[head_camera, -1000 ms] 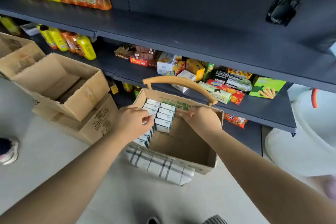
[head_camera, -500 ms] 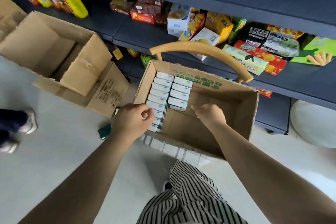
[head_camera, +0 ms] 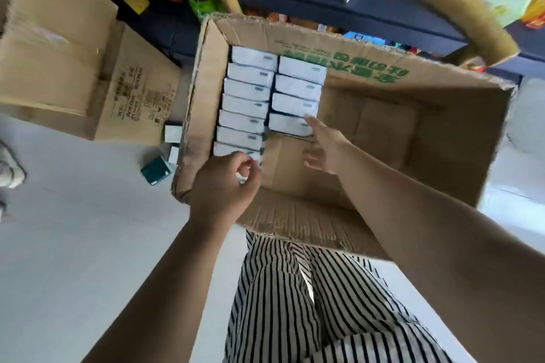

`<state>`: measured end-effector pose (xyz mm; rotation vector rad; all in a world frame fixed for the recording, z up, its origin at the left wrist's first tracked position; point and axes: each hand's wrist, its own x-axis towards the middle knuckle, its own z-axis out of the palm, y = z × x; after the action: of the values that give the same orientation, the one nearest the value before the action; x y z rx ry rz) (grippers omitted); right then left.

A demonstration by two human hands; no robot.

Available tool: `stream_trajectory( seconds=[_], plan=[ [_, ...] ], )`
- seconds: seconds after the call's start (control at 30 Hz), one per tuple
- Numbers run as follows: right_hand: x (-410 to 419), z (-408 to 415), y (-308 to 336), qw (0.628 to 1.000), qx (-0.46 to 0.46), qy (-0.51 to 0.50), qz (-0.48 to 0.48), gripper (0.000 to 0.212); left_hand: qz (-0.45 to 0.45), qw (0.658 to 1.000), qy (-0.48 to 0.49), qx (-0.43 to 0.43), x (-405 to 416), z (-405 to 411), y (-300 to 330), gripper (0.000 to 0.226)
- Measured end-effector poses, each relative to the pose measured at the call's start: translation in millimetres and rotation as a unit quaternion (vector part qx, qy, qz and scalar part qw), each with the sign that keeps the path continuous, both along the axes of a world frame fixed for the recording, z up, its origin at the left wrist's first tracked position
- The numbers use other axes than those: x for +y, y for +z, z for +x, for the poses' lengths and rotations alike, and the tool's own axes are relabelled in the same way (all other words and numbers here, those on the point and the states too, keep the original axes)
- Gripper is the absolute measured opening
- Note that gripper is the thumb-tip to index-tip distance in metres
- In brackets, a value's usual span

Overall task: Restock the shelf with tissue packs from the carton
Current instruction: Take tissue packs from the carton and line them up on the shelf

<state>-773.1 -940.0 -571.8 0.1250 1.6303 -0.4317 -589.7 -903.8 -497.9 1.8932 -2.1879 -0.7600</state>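
Tissue packs (head_camera: 247,106) hug the carton's (head_camera: 460,138) left wall, seemingly half-empty.

A single head-worn camera looks steeply down from above the person, close over the open carton (head_camera: 348,74), which fills the middle of the wide-angle view. Both forearms run up from the bottom edge to the left hand (head_camera: 224,183) and right hand (head_camera: 324,147) at the carton. The striped trousers (head_camera: 309,303) lie directly below the lens; the dark shelf (head_camera: 383,9) crosses the top edge, bent by the lens
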Motion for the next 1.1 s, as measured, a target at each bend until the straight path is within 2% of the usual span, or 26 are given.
stream_trajectory(
  seconds=[0.07,0.2,0.33,0.47,0.6,0.67,0.83,1.0,1.1],
  plan=[
    [-4.6,5.7,-13.5,0.999,-0.022,-0.023,-0.017,0.053,0.024,1.000,-0.009,0.014,3.9,-1.4,-17.4,0.040],
    [-5.4,18.2,-29.3,0.993,-0.079,-0.066,-0.053,0.069,0.059,0.998,0.027,0.019,17.6,1.1,-36.0,0.041],
    [11.3,19.8,-41.3,0.980,-0.100,-0.143,-0.090,0.044,0.048,0.998,-0.008,0.027,18.0,0.1,-40.9,0.034],
    [43.2,6.3,-46.6,0.987,-0.106,-0.105,-0.059,0.059,0.086,0.995,-0.015,0.046,15.2,-0.1,-42.1,0.042],
    [66.7,-10.2,-51.3,0.987,-0.113,-0.112,-0.013,0.049,0.078,0.995,-0.038,0.050,16.7,1.1,-44.1,0.040],
    [68.7,-12.2,-54.6,0.989,-0.094,-0.112,0.004,0.049,0.080,0.995,-0.044,0.048,16.3,1.8,-45.9,0.041],
    [60.5,-8.5,-55.2,0.999,0.007,-0.026,-0.017,0.048,0.097,0.992,-0.061,0.046,15.8,1.8,-43.2,0.042],
    [71.6,-26.3,-35.5,0.997,0.041,-0.057,-0.039,0.050,0.098,0.990,-0.082,0.056,5.4,-1.8,-36.0,0.037],
    [84.4,-43.5,-20.1,0.994,0.058,-0.087,-0.039,0.046,0.123,0.988,-0.084,0.032,-16.1,-14.2,-30.2,0.024]
  ],
)
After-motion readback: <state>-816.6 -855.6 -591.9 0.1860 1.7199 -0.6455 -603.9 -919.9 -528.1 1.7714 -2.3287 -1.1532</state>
